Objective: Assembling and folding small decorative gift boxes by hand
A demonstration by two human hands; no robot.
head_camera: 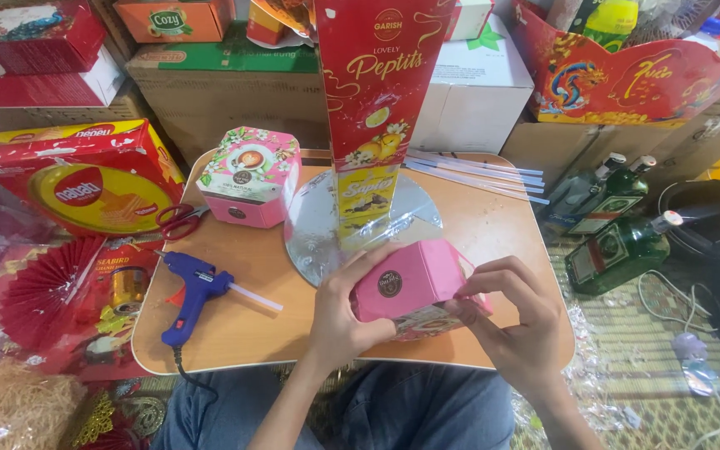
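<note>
Head view, looking down over a small wooden table [235,333]. Pink box [414,287], faceted, tipped on its side near the table's front edge, bottom panel with a small round dark sticker turned up toward the camera, flowered face turned downward. Gripped from both ends: left hand [339,321] closed round the left edge, thumb on top and fingers underneath; right hand [514,321] closed on the right end, fingertips [470,287] pinching the upper corner. Likely light, judging by the easy two-handed hold off the tabletop; walls probably thin card or tin, stiff along the folded edges, liable to dent on the flat panels; finish glossy and so somewhat slippery. Best taken at the corners and edges, as at present, rather than squeezed across the broad faces. Just behind it, a round silver board [314,242] bearing a tall red carton [377,92] standing upright. Second pink box [250,177] of the same kind, upright, at the table's back left, well apart from the hands. Blue glue gun [193,292] lying at front left, clear glue stick protruding from its rear. Red-handled scissors [178,221] at the left edge. Clear glue sticks [477,173] at back right. Green glass bottles [614,229] lying beside the table on the right. Large red biscuit box [81,179] off the table at left.
</note>
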